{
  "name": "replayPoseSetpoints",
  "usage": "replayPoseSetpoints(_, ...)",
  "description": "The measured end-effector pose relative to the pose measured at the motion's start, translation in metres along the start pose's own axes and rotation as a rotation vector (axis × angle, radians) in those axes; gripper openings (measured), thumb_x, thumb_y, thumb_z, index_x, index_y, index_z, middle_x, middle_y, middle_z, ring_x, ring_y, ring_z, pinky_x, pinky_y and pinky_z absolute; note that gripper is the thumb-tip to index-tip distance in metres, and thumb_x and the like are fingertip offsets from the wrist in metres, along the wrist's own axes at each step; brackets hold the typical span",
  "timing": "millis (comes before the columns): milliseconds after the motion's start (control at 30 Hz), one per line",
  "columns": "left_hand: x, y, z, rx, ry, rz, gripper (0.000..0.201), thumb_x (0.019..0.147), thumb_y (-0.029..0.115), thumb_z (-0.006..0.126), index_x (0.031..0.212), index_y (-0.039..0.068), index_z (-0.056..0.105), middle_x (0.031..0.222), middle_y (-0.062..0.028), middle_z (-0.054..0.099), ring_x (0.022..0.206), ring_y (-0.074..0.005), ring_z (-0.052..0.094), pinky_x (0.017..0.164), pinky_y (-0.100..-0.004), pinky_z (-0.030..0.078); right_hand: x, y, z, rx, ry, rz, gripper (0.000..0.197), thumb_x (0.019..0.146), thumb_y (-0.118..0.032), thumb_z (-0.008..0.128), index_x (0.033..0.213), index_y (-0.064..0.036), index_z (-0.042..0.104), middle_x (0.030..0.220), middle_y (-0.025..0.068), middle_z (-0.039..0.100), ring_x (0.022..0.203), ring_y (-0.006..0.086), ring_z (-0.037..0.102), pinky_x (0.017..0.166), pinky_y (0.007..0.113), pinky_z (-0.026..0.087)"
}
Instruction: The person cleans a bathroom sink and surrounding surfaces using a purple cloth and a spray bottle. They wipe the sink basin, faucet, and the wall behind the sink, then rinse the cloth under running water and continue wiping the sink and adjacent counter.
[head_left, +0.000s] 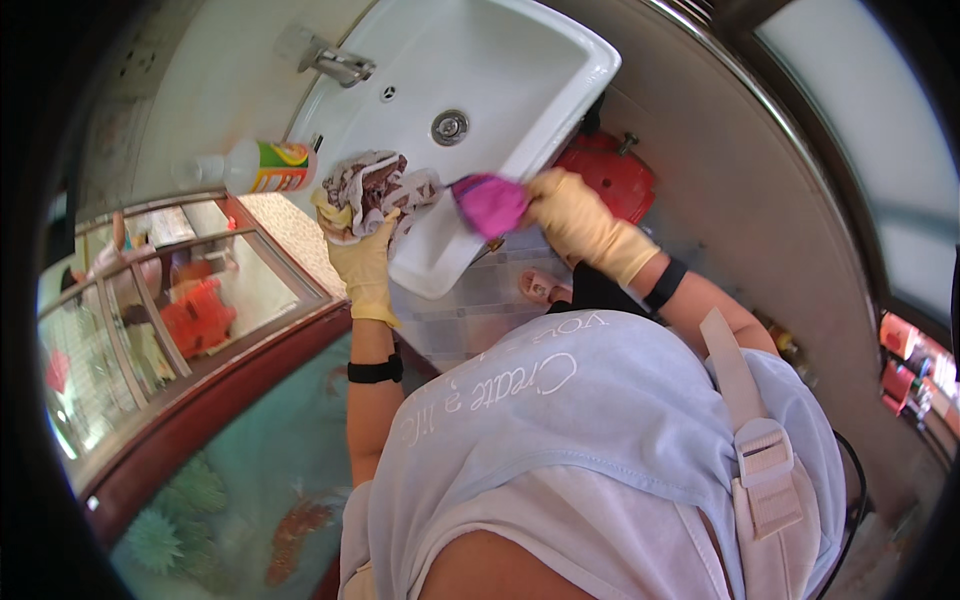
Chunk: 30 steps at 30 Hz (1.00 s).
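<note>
Both my hands wear pale yellow rubber gloves. At the left edge of the white sink (440,268), my left hand (362,262) is closed on a bunched cloth (372,190) with a white and maroon pattern. Some of its glove fingers are hidden behind the folds. My right hand (578,218), slightly blurred, grips a bright magenta cloth (492,206) by its right end, above the near rim of the sink. A dark edge runs along the far side of this cloth, close to the patterned one.
A metal faucet (342,64) and a drain (450,127) belong to the sink. Left of it lies a clear bottle (268,166) with a green and orange label. A red plastic piece (606,172) sits beneath its right side. A fish tank (290,470) flanks my left arm.
</note>
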<state>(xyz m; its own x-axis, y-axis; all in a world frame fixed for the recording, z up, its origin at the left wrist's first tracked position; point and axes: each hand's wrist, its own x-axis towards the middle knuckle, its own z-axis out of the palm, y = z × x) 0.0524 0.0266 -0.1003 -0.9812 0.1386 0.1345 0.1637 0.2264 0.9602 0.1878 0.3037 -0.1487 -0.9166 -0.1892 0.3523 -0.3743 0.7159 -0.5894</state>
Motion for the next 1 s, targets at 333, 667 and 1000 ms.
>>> replayPoseSetpoints(333,0.003,-0.008,0.003,0.133,-0.180,0.020,0.092,0.062,-0.009,0.080,0.142,-0.002,0.035,0.133,-0.0124,0.049,0.121,-0.0224,0.052,0.103,-0.0343,0.045,0.037,0.076,-0.065,-0.097,0.749,0.442,0.019,0.072,0.004,0.061,0.085,-0.0093,0.061,0.101,0.0115,0.062,0.088,0.0333,0.063,0.077,0.041,0.053)
replayPoseSetpoints(667,0.003,0.024,0.022,0.437,-0.316,0.148,0.065,0.067,0.000,0.078,0.126,-0.001,0.050,0.116,-0.0101,0.061,0.106,-0.0196,0.060,0.096,-0.0316,0.047,0.034,-0.089,0.025,0.133,0.356,0.324,0.018,0.074,-0.011,0.067,0.092,-0.0076,0.070,0.108,0.0155,0.064,0.095,0.0357,0.063,0.081,0.045,0.054)
replayPoseSetpoints(1000,0.000,0.001,0.009,0.495,-0.227,0.117,0.084,0.062,-0.003,0.079,0.137,-0.001,0.042,0.127,-0.0107,0.055,0.111,-0.0205,0.057,0.096,-0.0319,0.047,0.026,0.017,-0.013,0.190,0.627,0.567,0.012,0.079,-0.014,0.065,0.086,-0.0051,0.064,0.099,0.0173,0.061,0.086,0.0409,0.063,0.079,0.049,0.053)
